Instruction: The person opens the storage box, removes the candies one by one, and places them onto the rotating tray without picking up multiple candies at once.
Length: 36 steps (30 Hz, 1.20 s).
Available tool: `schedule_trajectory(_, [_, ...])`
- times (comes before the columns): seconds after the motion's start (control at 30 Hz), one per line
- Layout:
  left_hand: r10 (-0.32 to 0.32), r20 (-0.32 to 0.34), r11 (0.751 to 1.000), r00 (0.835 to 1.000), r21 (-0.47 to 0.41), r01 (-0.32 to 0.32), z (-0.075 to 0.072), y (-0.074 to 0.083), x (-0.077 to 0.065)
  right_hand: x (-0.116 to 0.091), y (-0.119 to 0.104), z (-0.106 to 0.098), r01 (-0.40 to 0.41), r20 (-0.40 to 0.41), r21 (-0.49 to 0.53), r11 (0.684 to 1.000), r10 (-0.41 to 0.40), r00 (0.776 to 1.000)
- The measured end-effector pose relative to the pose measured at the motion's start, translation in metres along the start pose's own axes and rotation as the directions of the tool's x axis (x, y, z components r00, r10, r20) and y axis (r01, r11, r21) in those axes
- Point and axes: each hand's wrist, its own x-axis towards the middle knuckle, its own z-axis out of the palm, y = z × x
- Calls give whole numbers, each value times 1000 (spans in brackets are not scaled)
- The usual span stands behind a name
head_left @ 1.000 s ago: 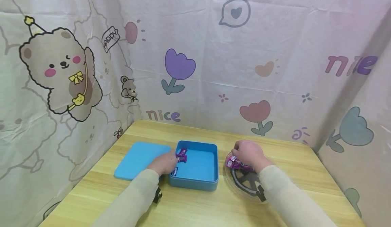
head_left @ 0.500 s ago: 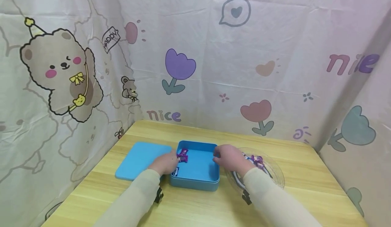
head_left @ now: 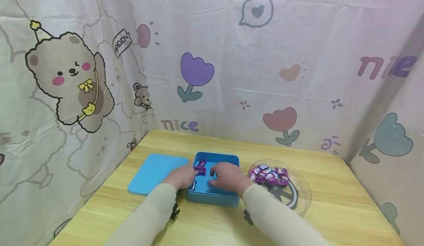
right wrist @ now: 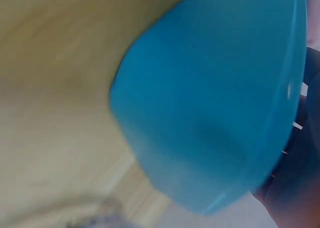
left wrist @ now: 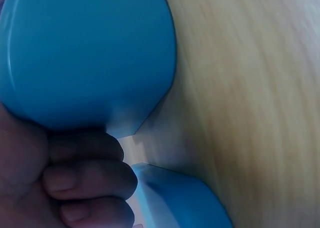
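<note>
My left hand (head_left: pixel 181 176) grips the left side of a blue rectangular box (head_left: pixel 213 199), several of its fingers (left wrist: pixel 95 178) curled against the outer wall in the left wrist view. My right hand (head_left: pixel 228 178) is over the inside of that box, thumb and forefinger apart; I see nothing between them, though its palm side is hidden. Two purple-wrapped candies (head_left: pixel 200 168) and a dark blue wrapped candy (head_left: pixel 193 185) lie along the box's left inner side. In the right wrist view the box wall (right wrist: pixel 200 103) hides part of the right hand.
A flat blue lid (head_left: pixel 150 174) lies on the wooden table (head_left: pixel 198 227) left of the box. To the right stands a round clear bowl (head_left: pixel 306 194) holding a pile of purple and blue wrapped candies (head_left: pixel 269 174). Printed cloth (head_left: pixel 232 54) hangs around the table.
From the candy bowl, my right hand has moved left over the box, uncovering the candy pile. My left hand keeps its place on the box, whose visible candies look the same.
</note>
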Motion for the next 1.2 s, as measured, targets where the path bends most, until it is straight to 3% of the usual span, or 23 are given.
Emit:
schedule_trajectory(0.43, [57,-25,994,998,92,-55,4,-2,3,23,-31,22,-42,126,36,998,37,991])
schedule_trajectory(0.6, [68,-43,995,997,76,-64,3,-1,2,32,-41,22,-40,162,147,988,15,987])
schedule_trajectory(0.73, [64,-44,997,997,35,-63,-1,2,0,39,-45,24,-66,166,218,974,30,986])
schedule_trajectory(0.87, [33,-35,999,999,8,-33,-2,4,-1,43,-47,26,-114,171,192,975,81,982])
schedule_trajectory(1.2, [62,-41,996,997,64,-59,1,1,1,42,-50,34,-144,130,179,973,122,984])
